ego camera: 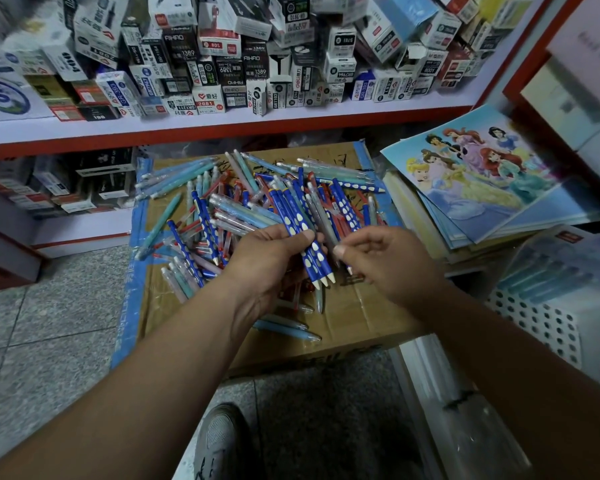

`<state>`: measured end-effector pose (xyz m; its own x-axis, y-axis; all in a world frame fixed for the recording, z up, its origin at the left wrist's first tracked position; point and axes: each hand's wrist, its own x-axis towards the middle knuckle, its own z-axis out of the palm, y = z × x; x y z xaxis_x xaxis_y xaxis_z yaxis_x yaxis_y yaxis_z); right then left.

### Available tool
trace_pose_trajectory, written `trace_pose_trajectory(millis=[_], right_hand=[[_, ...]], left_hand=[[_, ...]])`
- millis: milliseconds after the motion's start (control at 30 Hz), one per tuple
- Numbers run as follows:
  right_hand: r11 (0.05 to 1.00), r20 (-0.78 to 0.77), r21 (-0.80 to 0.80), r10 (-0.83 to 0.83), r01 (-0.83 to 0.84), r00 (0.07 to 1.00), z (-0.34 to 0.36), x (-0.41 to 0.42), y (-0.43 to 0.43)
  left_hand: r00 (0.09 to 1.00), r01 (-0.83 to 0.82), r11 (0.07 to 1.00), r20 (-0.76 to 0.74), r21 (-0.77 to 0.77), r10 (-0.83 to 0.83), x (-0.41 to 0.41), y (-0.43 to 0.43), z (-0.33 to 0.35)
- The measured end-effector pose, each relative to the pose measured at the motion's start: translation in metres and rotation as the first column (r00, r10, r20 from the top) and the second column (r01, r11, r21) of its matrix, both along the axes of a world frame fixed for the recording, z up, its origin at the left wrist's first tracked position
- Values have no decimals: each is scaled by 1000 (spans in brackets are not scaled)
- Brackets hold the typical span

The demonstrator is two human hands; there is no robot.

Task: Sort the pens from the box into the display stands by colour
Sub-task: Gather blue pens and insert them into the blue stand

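A heap of loose pens (pixel 243 202) in dark blue with white dots, red, pale blue and teal lies on a flattened cardboard box (pixel 357 313). My left hand (pixel 271 261) grips a bundle of blue dotted pens (pixel 314 258), white tips pointing down toward me. My right hand (pixel 385 258) sits just to their right, fingers curled, pinching a pen whose colour I cannot make out. A white perforated display stand (pixel 548 313) with pale blue pens in it stands at the right edge.
Shelves (pixel 222 123) packed with pen boxes rise behind the carton. A stack of cartoon-print books (pixel 482 181) lies at the right. Grey tiled floor (pixel 49 323) lies to the left, and a shoe (pixel 222 441) shows below.
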<state>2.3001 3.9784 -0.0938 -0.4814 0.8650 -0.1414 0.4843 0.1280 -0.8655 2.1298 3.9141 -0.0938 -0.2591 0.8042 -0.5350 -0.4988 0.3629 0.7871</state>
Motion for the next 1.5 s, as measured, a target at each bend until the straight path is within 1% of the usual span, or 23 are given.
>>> trace_pose_trajectory(millis=[67,100,133,267,367,533,700,800,1033,1300,1400,1500], right_hand=[[977,128,167,-157,135,979,-13,10,20],[960,174,225,-209,168,962,-19,14,30],[952,211,256,-226,169,951,-24,16,37],[949,374,305,-202,86,905,-39,10,48],[937,429,337,-239,91,871,-42,3,47],[944,411,311,-241,113,879,-41,0,46],[962,361,192,-254,195,897,-49,3,52],[962,343,162,-263,219,902,-51,5,54],[977,413,185,-176,106,894,-52,3,54],[978,367,107,-206,179,907,-54,5,56],[976,311,59,-219,211,925,-51,6,55],[975,246,30,-222,221,943,-43,6,52]], left_hand=[[999,22,1000,-37,-14,-22,0,0,-1],[998,31,999,-53,-15,-32,1,-1,-1],[997,42,999,-67,-14,-43,1,-1,-2],[992,67,998,-103,-10,-67,4,0,-1],[991,65,998,-113,-14,-66,4,2,-2],[991,80,997,-104,-6,-80,5,3,-3],[991,85,996,-105,-8,-85,5,4,-3],[991,88,996,-97,-9,-89,5,3,-2],[994,81,997,-76,-14,-82,6,3,-1],[992,83,996,-92,-20,-84,6,2,-1],[992,71,997,-102,-32,-73,8,2,-1],[995,64,997,-77,-34,-66,9,3,-2]])
